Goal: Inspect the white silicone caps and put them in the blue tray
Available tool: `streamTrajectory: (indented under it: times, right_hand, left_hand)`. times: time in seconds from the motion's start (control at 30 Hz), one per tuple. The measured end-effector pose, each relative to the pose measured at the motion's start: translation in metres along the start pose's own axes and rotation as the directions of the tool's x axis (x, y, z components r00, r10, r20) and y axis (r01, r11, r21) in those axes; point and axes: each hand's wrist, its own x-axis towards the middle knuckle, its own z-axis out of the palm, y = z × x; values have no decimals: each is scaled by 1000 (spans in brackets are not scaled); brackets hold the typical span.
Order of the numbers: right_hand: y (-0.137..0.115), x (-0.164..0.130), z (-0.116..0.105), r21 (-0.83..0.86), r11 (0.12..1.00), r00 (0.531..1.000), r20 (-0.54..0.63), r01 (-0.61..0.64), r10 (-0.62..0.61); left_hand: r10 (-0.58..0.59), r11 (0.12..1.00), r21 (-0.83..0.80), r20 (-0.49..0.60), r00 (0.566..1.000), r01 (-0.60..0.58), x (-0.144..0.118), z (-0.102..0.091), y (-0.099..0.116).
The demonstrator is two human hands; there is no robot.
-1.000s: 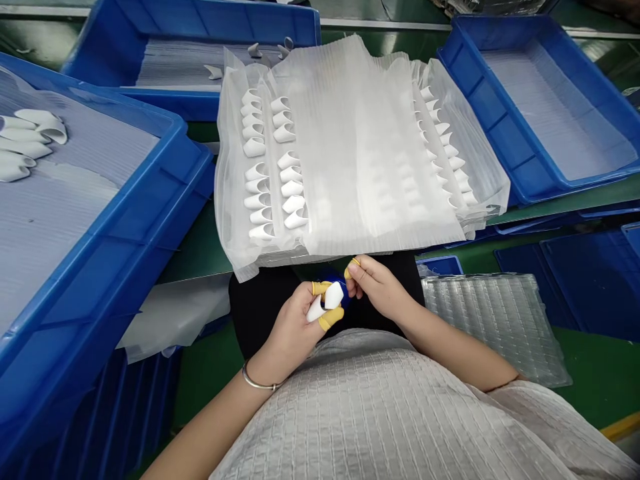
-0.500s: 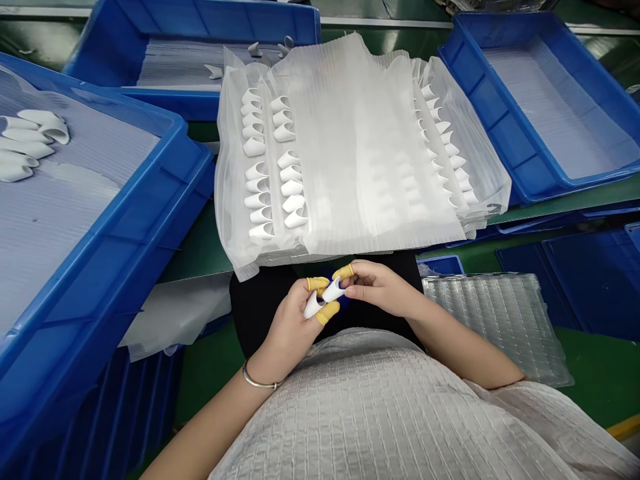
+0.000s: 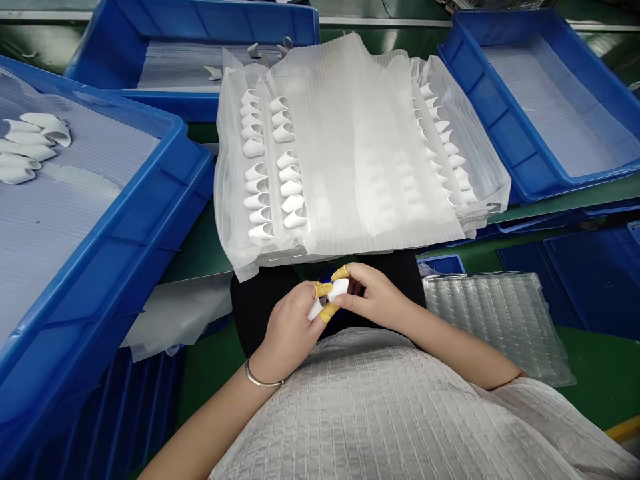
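Above my lap, my left hand (image 3: pixel 297 317) is closed round a short white tube-like piece (image 3: pixel 316 309), with yellow finger cots on its fingertips. My right hand (image 3: pixel 367 293), with a yellow cot on its index finger, pinches a second white piece (image 3: pixel 339 288) with a slanted, hollow end. This second piece also touches the left fingertips. Just beyond my hands lies a clear tray (image 3: pixel 280 257) covered with white foam sheet (image 3: pixel 345 147). Rows of similar white pieces (image 3: pixel 257 183) show along its left and right sides; others show faintly through the sheet.
At left, a blue bin (image 3: pixel 125 213) holds several white pieces (image 3: pixel 30 143) on foam. Another blue bin (image 3: pixel 200 20) behind holds a few pieces. A foam-lined blue bin (image 3: pixel 510 113) stands at right. An empty-celled clear tray (image 3: pixel 495 320) lies low right.
The piece in my right hand has turned so its closed, smooth side faces up. Both hands have shifted only slightly; the tray and bins stay put.
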Motion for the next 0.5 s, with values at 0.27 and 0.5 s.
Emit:
streamTrajectory:
  times: [0.27, 0.5]
  right_hand:
    - [1, 11, 0, 283, 941, 982, 23, -186, 188]
    - [14, 6, -8, 322, 935, 986, 124, -150, 115]
  left_hand:
    - [110, 993, -38, -37, 993, -111, -4, 0, -3]
    - [2, 998, -59, -23, 1000, -3, -2, -1, -2]
